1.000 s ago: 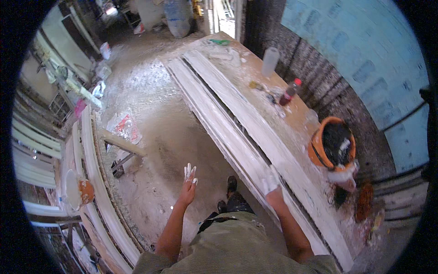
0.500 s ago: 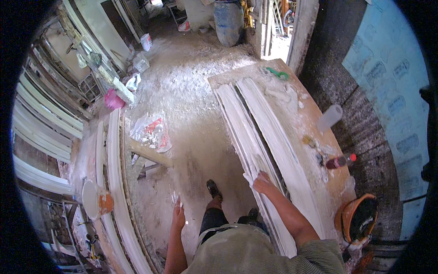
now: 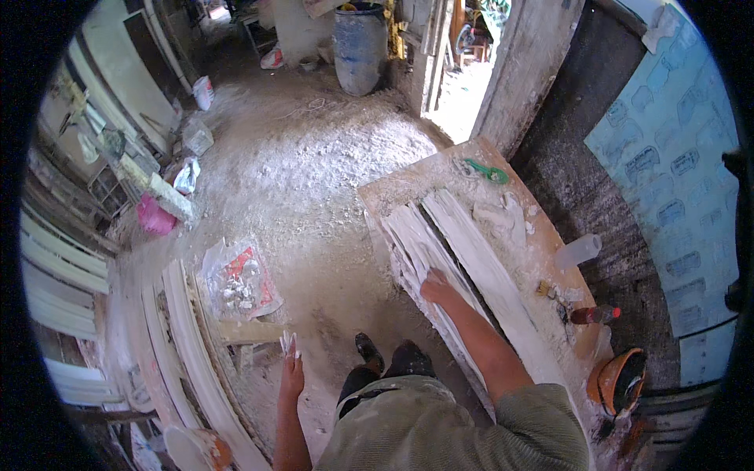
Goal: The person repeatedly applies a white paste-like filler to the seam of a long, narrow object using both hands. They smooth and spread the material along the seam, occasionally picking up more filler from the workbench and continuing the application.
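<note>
My right hand [image 3: 437,286] rests on the near one of two long white plaster strips, its fingers curled down against the wet-looking surface. Whatever it grips, if anything, is hidden. This near strip [image 3: 416,239] has a rough, lumpy edge. Beside it, across a narrow dark gap, lies the far strip [image 3: 479,250]; both are on a plaster-dusted wooden table [image 3: 377,193]. My left hand [image 3: 291,370] hangs over the floor, away from the table. Its fingers point forward, stretched out and coated in white plaster.
On the table are green tape-like coil [image 3: 488,173], translucent bottle [image 3: 577,253], brush [image 3: 543,289], red-capped bottle [image 3: 594,315] and orange bucket [image 3: 617,381]. To the left, more long mouldings [image 3: 206,365], a white-and-orange bucket [image 3: 196,449] and a plastic sheet with plaster scraps [image 3: 242,280]. Blue barrel [image 3: 360,51] stands ahead.
My right hand has slid forward along the near strip. My left hand remains raised with fingers stretched. The whole view has shifted, and the table's far end sits lower in it.
</note>
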`<state>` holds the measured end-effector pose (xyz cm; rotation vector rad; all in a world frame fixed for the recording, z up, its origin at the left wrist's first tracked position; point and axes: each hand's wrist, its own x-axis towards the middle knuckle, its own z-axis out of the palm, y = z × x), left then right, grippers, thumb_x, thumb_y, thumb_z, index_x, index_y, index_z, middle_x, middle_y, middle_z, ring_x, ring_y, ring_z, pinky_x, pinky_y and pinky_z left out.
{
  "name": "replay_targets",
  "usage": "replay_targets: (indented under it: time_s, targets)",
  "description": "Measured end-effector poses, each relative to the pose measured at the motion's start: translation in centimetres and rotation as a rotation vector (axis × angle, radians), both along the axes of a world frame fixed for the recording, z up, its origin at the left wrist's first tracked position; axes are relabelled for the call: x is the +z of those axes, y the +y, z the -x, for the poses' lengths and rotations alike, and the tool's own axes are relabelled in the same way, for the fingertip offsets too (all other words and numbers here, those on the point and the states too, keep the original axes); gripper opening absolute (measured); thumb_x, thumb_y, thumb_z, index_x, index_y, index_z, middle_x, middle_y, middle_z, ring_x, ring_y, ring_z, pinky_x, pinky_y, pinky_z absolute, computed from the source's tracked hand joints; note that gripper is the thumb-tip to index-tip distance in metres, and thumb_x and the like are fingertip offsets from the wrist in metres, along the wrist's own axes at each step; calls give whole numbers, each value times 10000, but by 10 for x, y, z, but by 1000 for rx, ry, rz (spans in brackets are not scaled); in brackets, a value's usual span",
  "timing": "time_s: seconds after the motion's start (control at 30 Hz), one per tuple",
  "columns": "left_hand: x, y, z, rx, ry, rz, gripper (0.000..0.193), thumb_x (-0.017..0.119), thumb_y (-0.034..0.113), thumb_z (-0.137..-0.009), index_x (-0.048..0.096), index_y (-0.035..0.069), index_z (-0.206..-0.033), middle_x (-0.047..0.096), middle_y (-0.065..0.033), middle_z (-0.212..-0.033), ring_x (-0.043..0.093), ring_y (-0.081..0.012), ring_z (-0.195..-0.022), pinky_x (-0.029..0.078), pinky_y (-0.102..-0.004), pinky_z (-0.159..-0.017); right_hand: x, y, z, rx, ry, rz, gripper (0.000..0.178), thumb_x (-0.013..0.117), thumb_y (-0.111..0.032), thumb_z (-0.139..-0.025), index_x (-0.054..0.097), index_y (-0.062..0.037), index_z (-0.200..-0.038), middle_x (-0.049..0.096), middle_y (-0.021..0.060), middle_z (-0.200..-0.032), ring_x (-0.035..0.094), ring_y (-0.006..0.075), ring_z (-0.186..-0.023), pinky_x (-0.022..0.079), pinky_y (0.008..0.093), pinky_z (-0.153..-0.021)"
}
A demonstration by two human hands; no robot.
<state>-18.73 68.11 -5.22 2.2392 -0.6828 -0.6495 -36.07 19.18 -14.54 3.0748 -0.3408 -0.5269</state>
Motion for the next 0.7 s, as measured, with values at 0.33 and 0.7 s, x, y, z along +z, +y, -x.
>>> replay_targets:
  time_s: [0.33, 0.7]
  targets:
    - [7, -98, -99, -229, 10, 32, 514, 353, 190, -1039, 299, 16, -1519, 327, -216, -1555, 252, -319, -1472, 185, -373, -1195, 33, -40, -144, -235, -126, -181, 301, 536, -211, -872, 654, -86, -1119, 623, 193, -1247, 570, 385, -1176, 456, 504, -981]
    - [46, -289, -177, -557, 77, -32, 523, 381, 172, -1013, 326, -14, -1499, 347, -231, -1540, 278, -339, -1460, 185, -371, -1199, 81, -105, -114, -1063, -688, -303, 379, 567, -220, -910, 578, -126, -1277, 636, 188, -1198, 648, 399, -976, 515, 501, -861]
